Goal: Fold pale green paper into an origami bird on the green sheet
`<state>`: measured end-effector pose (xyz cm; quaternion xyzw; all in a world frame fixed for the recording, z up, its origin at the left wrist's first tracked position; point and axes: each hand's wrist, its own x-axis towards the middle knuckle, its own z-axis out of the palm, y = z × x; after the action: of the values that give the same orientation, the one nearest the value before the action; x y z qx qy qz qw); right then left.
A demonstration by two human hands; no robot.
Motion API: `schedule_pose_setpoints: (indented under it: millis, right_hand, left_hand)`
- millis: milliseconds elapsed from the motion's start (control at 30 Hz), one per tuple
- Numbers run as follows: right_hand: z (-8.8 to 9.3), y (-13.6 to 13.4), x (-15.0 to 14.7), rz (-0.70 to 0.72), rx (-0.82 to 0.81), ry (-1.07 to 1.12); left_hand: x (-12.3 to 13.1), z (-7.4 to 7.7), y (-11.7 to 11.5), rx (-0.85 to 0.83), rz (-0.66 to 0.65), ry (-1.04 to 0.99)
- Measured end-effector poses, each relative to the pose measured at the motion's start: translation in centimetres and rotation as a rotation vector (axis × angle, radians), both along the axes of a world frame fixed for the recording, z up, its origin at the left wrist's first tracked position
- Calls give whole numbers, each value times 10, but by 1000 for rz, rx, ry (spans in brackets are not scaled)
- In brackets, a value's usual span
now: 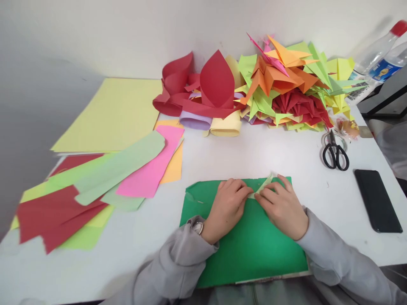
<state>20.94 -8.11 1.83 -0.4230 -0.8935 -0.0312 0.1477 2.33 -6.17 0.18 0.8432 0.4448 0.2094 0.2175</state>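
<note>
A small folded strip of pale yellow-green paper (264,184) lies between my two hands over a green board (254,250). My left hand (227,208) pinches its left end, thumb and forefinger together. With bent fingers, my right hand (281,207) grips the strip's right part, and one finger is raised behind it. The strip's tip points up and away from me. Both hands rest low over the far half of the board, and my fingers hide much of the paper's shape. The board's far left corner looks scuffed.
Loose coloured paper sheets (133,169) spread at the left, beside a large yellow sheet (111,114). Red paper pieces (218,80) and a heap of folded paper shapes (286,84) stand along the wall. Black-handled scissors (335,154), a phone (378,201) and plastic bottles (383,67) sit right.
</note>
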Motion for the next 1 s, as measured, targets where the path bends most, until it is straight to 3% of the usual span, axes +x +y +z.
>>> schedule_pose_setpoints:
  millis: [267,433,567,733,1000]
  right_hand:
    - [1,0,0,15,25,-45]
    - [1,0,0,8,-8,-42]
    - [1,-1,0,1,-46,-15]
    - [2,-2,-1,-15,-80,0]
    - [2,-2,-1,-6,-65,16]
  left_hand:
    - [-7,-3,2,61,12,-9]
    - [-13,3,-7,350,154,108]
    - [0,8,-37,523,21,165]
    - [16,2,-65,423,59,327]
    - [15,-1,-69,334,85,465]
